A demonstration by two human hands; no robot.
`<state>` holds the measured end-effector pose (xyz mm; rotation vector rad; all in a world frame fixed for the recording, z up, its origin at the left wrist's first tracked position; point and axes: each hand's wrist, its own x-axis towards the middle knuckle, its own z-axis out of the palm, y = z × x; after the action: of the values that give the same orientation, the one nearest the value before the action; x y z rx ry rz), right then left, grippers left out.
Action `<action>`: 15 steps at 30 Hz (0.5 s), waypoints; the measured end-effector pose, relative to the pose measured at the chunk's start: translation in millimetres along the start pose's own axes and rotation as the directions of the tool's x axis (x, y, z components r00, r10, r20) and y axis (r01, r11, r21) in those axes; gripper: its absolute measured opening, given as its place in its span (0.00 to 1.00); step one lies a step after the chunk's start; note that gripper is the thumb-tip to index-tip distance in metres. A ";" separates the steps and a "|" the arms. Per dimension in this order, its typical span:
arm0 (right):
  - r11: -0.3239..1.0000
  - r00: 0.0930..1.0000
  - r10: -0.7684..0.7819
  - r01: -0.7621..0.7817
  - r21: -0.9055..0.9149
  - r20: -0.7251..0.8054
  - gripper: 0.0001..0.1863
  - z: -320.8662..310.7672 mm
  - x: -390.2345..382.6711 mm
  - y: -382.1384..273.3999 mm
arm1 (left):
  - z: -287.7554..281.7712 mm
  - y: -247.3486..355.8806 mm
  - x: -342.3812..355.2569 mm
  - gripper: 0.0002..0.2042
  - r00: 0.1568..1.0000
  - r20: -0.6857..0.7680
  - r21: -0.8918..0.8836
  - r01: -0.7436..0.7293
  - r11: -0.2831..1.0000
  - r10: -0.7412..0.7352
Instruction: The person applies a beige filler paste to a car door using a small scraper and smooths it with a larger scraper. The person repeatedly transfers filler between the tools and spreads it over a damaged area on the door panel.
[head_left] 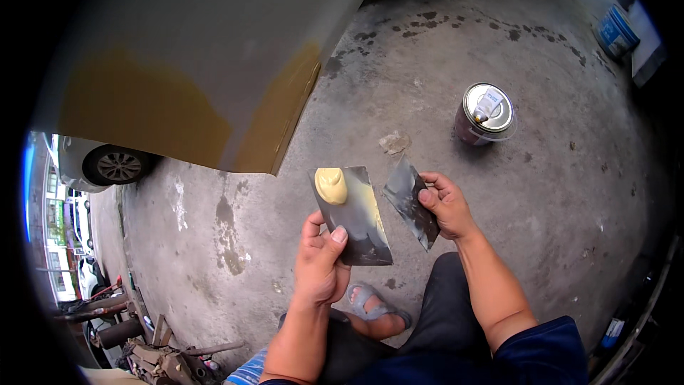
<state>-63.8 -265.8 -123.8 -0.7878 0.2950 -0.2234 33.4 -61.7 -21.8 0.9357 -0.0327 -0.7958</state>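
Observation:
My left hand [320, 260] is closed on a dark, flat metal plate [356, 235], which carries a thick blob of pale yellow paste [330, 185] on its upper left and a thin smear along its right edge. Just to the right, my right hand [449, 207] grips a second, smaller metal spreader [402, 192], smudged with grey, between thumb and fingers; the two plates are apart. Above them at the left hangs a grey vehicle panel [185, 21] with mustard-coloured patches on its lower part.
A round can [472, 135] with a small tube [491, 101] on its lid stands on the concrete floor [556, 192]. A blue bucket [616, 34] is at upper right. A car wheel [117, 165] shows at left. Metal parts [164, 363] lie at lower left. My sandalled foot [374, 306] is below.

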 end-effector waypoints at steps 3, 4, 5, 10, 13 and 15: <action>0.994 0.996 -0.084 0.084 -0.064 -0.009 0.22 7.3 -27.0 -4.3 | -1.8 -0.1 1.2 0.19 0.976 -0.023 0.088 -0.215 0.973 0.218; 0.979 0.994 -0.108 0.102 -0.179 -0.022 0.22 13.0 -36.4 0.1 | -0.2 -2.9 2.9 0.19 0.960 -0.014 0.105 -0.277 0.955 0.280; 0.928 0.993 -0.110 0.091 -0.362 -0.034 0.21 17.0 -37.0 2.6 | 0.4 -6.8 2.5 0.19 0.950 0.018 0.094 -0.313 0.945 0.313; 0.834 0.989 -0.146 0.117 -0.539 -0.012 0.18 44.9 -19.1 -17.2 | -7.8 -9.9 3.3 0.18 0.898 0.277 0.453 -0.435 0.778 0.341; 0.868 0.979 -0.196 0.202 -0.454 0.061 0.18 43.2 -12.4 -20.1 | -4.7 -4.5 2.9 0.14 0.914 0.310 0.789 -0.400 0.466 0.260; 0.878 0.972 -0.214 0.234 -0.419 0.095 0.18 38.8 -8.5 -26.3 | 0.3 -5.3 5.2 0.15 0.900 0.398 0.852 -0.434 0.293 0.176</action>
<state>-60.8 -255.5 -77.4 -1.2658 0.2099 -0.3659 33.9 -66.9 -27.0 1.8685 -0.9793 -0.4464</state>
